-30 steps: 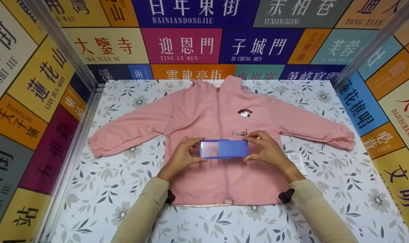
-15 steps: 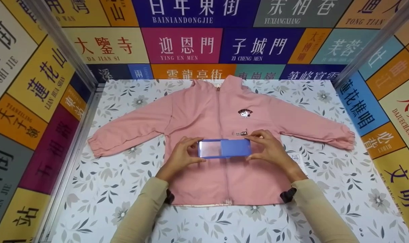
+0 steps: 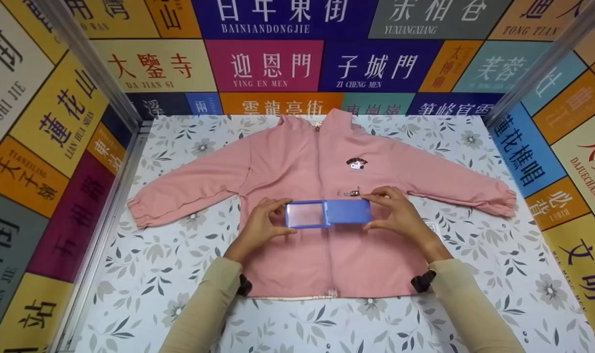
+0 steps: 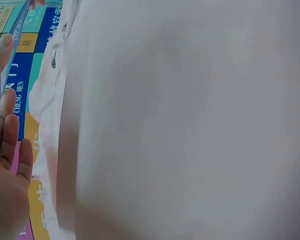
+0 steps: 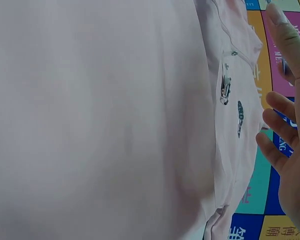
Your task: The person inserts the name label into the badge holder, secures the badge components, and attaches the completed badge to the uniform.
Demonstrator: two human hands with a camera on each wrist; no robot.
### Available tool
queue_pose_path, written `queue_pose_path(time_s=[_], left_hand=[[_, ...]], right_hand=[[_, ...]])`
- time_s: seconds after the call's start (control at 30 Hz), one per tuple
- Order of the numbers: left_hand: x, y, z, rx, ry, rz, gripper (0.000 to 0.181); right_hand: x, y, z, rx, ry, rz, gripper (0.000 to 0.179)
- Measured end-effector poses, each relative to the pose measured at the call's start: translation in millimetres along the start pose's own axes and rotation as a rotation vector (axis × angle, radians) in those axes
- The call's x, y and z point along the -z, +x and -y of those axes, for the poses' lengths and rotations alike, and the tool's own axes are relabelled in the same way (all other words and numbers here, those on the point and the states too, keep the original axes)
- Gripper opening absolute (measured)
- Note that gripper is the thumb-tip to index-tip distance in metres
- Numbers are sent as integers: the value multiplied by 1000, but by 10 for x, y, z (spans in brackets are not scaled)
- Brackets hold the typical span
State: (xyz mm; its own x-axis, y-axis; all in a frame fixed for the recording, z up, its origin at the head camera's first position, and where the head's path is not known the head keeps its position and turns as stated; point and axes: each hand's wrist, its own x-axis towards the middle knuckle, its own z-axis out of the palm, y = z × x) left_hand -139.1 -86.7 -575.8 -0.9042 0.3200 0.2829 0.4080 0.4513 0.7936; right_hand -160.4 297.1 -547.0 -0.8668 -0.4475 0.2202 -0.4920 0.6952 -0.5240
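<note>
A flat blue slide-out case [image 3: 349, 211] with a clear panel [image 3: 304, 215] in a blue frame is held above a pink zip-up jacket [image 3: 287, 264]. My left hand [image 3: 263, 223] pinches the left end of the clear panel between thumb and fingers. At the other end, my right hand [image 3: 398, 218] pinches the blue cover. Panel and cover lie side by side, overlapping slightly at the middle. In the left wrist view, the left hand [image 4: 7, 135] holds the thin panel, seen edge-on. The right wrist view shows the right hand [image 5: 290, 115], its held cover mostly out of frame.
The jacket lies spread on a white leaf-patterned table [image 3: 145, 304], sleeves out to both sides. A small silvery item [image 3: 351, 192] and a dark-and-white cartoon patch [image 3: 357, 164] are on its chest. A white tag [image 3: 430, 225] shows beside the right forearm. Colourful sign-covered walls [image 3: 263, 66] enclose the table.
The clear panel has slid further out of the blue cover. My right hand has moved right with the cover, my left hand slightly left, so the hands are farther apart.
</note>
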Motion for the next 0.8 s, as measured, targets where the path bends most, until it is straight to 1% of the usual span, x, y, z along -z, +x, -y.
queue_pose_path(time_s=[0.13,0.27,0.4,0.57,0.67,0.8], left_hand=[[9,-3,7,-6,-18,-4,77],[19,-13,12,0,-23,-2,78],[21,-19,13,5,-28,-3,78],[19,-23,6,7,-43,-7,77],[17,-27,-2,19,-49,1,76],[13,-31,-12,30,-44,15,76]], right_hand=[[24,-8,-18,-31,22,-2,81],[32,-22,-55,-50,32,7,80],[18,-34,-91,-48,40,10,80],[-23,-33,-139,-61,22,26,81],[-54,-37,-173,-76,8,38,81],[-100,-39,-219,-72,-6,43,82]])
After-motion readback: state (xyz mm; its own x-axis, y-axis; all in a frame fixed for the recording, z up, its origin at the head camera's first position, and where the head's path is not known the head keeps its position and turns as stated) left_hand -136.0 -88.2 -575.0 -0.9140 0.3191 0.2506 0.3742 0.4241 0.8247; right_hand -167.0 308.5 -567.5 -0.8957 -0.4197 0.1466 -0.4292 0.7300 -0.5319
